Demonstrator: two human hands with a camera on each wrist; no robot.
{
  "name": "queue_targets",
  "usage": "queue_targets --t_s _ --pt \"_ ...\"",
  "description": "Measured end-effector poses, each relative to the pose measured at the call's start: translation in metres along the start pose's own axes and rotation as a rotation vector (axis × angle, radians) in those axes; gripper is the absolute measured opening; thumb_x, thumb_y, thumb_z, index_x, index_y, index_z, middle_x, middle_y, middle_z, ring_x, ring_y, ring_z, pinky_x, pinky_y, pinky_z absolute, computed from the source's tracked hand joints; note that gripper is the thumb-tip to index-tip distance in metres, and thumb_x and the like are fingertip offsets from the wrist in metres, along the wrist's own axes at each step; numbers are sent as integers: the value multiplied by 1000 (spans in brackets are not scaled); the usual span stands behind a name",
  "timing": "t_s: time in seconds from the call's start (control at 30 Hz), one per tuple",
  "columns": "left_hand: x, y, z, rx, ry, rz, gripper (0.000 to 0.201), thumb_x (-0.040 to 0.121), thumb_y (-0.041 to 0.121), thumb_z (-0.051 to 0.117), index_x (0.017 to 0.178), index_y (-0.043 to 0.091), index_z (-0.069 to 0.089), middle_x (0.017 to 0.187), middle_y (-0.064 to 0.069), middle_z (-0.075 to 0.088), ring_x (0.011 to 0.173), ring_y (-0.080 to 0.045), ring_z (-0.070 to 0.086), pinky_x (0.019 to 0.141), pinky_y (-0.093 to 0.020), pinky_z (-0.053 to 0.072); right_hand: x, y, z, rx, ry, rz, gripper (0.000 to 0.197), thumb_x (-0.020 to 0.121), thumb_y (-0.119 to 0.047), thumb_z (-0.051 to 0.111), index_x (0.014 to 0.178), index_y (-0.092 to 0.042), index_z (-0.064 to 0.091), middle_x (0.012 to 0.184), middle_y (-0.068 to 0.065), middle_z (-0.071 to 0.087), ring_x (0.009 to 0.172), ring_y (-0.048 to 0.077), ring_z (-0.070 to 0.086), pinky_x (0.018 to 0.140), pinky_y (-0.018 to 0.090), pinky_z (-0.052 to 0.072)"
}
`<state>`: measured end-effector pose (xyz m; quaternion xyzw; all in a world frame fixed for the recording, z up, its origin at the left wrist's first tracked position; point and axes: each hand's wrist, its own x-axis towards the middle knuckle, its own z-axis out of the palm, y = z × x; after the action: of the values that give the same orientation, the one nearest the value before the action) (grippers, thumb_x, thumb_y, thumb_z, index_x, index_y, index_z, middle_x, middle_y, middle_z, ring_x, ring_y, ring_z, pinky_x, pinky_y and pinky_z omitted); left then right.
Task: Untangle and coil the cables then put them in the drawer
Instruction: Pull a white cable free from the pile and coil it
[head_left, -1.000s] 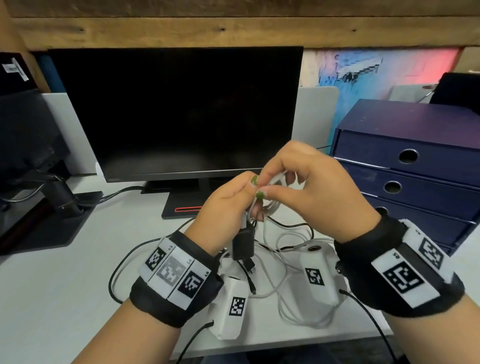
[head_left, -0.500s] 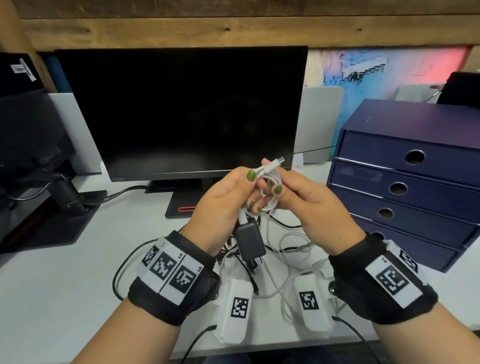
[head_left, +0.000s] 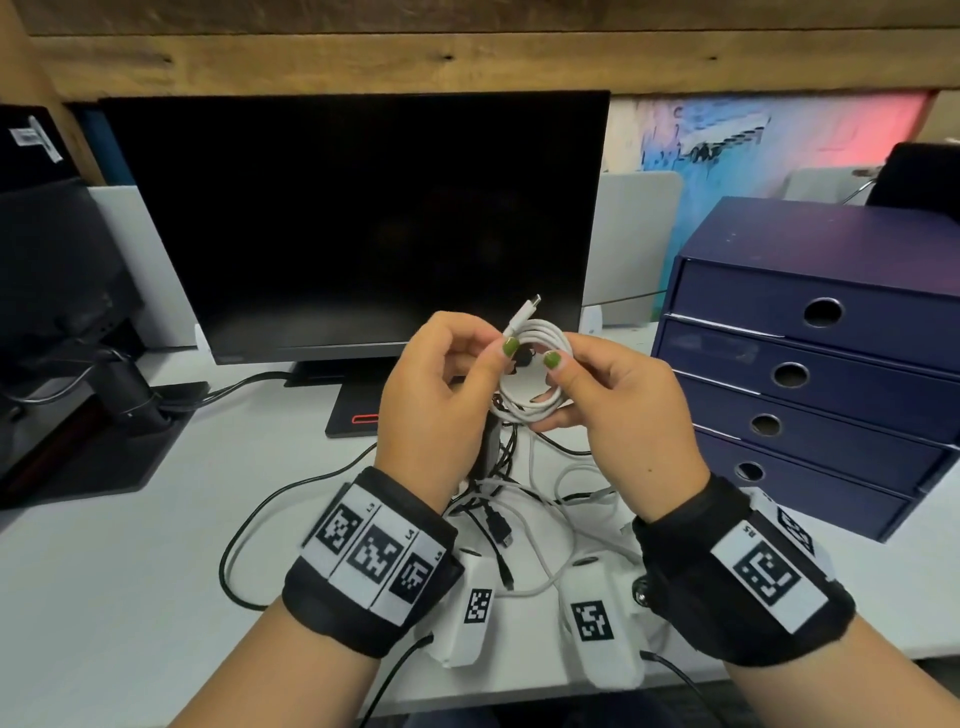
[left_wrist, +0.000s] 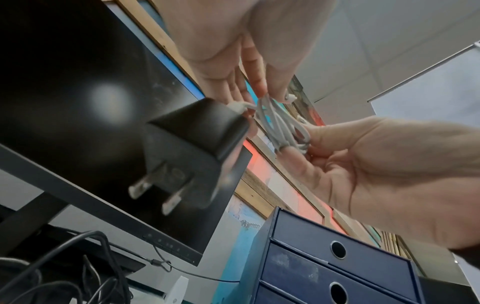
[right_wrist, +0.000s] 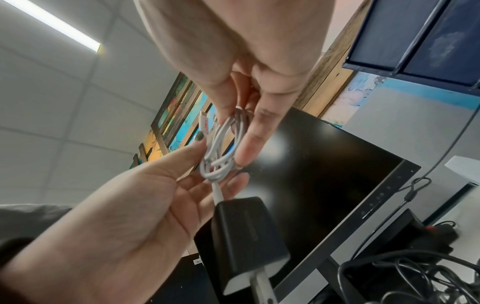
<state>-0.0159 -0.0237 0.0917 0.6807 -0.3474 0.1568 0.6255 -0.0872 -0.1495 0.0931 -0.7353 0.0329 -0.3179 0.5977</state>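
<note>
A: Where is the white cable (head_left: 530, 371)?

B: In the middle of the head view, wound into a small coil and held up in front of the monitor (head_left: 353, 218). Its plug end (head_left: 523, 315) sticks up above the coil.

A: And the hands?

B: The left hand (head_left: 441, 395) pinches the coil's left side with thumb and fingers; the right hand (head_left: 618, 410) pinches the right side, fingers curled under it. A black charger (left_wrist: 192, 144) hangs from the cable below the left hand.

A: The other cables?

B: A tangle of black and white cables (head_left: 519, 514) lies on the table (head_left: 114, 582), low in the frame between the wrists.

A: The drawers?

B: The blue drawer box (head_left: 810, 364) stands at the right of the frame, all its drawers closed.
</note>
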Motion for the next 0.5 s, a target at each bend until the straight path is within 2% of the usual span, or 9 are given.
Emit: queue_targets --t_s 0.1,0.23,0.3,0.4,0.5 --pt "0 0 -1 6 49 -4 3 92 18 61 91 17 64 81 6 68 72 -7 66 65 -20 54 1 1 -1 -3 10 1 25 95 -10 55 116 -14 68 90 0 69 73 15 71 57 22 57" --pt "3 -4 -1 -41 130 -113 2 90 20 65 90 20 63 75 1 70 67 -15 69 65 -42 59 0 2 -1 -9 0 -18 25 95 -9 54 115 -16 67 98 2 69 78 14 70 59 20 57" --pt "5 -4 -2 -76 146 -184 8 87 22 68 91 20 63 73 -2 71 66 -21 70 66 -49 58 -1 3 -1 -25 -7 -42 25 95 -10 54 115 -17 67 101 4 68 82 15 69 61 24 58" --pt "7 -3 -4 -78 93 -248 2 86 21 69 87 19 70 72 0 73 66 -20 71 67 -47 59 -3 5 -1 -34 -12 -64 24 95 -11 55 113 -21 68 102 5 68 84 16 68 62 25 59" --pt "9 -1 -7 -32 6 -261 9 88 24 67 88 20 74 74 1 73 71 -18 71 69 -44 60 -2 5 -3 -66 1 -101 24 95 -11 55 110 -25 67 101 4 67 86 15 67 62 25 59"
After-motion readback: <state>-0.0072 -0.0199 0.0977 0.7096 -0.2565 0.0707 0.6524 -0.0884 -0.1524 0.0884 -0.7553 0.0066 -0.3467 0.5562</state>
